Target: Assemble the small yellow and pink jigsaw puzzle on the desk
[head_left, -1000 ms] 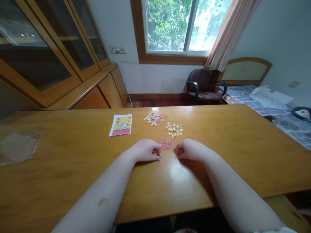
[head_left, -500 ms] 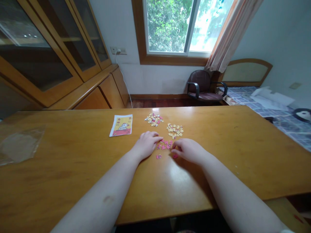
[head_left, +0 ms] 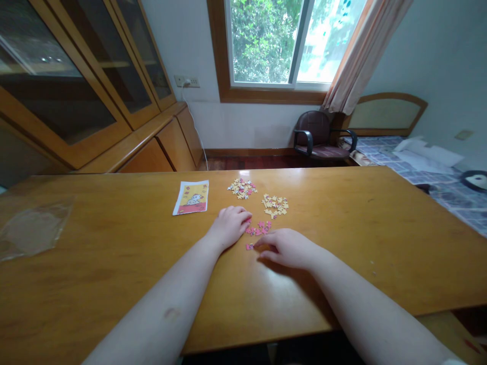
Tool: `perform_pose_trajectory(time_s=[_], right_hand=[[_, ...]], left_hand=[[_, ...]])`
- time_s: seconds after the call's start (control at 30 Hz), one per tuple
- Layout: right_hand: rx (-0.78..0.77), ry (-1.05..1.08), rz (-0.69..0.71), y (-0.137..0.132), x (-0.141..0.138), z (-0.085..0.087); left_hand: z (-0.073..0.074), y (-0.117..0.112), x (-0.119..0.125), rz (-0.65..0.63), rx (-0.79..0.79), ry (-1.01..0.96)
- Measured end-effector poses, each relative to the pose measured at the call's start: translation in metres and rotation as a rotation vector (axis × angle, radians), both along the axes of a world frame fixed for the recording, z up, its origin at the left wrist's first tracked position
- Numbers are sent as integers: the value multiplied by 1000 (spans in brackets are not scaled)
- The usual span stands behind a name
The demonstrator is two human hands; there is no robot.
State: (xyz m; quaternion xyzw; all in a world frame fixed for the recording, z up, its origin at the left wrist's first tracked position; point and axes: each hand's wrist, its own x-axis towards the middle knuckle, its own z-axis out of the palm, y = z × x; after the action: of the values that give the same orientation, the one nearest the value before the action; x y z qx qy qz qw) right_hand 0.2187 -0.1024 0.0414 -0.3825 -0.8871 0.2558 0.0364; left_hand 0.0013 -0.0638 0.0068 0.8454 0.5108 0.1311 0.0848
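On the wooden table [head_left: 114,263] my left hand [head_left: 229,225] lies flat with fingers stretched out, its tips touching a small cluster of pink puzzle pieces [head_left: 261,227]. My right hand [head_left: 287,248] rests palm down just behind that cluster, fingers extended toward a lone pink piece [head_left: 249,247]; its tips nearly touch the piece. Neither hand holds anything that I can see. Farther back lie a pile of yellow pieces [head_left: 274,204] and a mixed yellow and pink pile [head_left: 242,187]. A small picture card [head_left: 191,197] lies to the left of the piles.
A clear plastic bag [head_left: 32,230] lies at the table's left side. Wooden cabinets with glass doors [head_left: 76,86] line the left wall. A dark chair [head_left: 317,134] stands under the window, and a bed [head_left: 437,177] lies at the right.
Both hands opened from pinches and left pink pieces on the table. My left hand went forward to the pink cluster; my right hand slid left toward the lone piece.
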Motion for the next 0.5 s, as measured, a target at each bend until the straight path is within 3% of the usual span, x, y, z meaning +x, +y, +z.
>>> perform_pose_trajectory(time_s=[0.2,0.5], right_hand=[[-38,-18,22,-2,-1,-8],[-9,-55,16,-3,-1,-5]], left_hand=[[-2,1,-1,1,-8,-7],[4,5,-5,38,-28,64]])
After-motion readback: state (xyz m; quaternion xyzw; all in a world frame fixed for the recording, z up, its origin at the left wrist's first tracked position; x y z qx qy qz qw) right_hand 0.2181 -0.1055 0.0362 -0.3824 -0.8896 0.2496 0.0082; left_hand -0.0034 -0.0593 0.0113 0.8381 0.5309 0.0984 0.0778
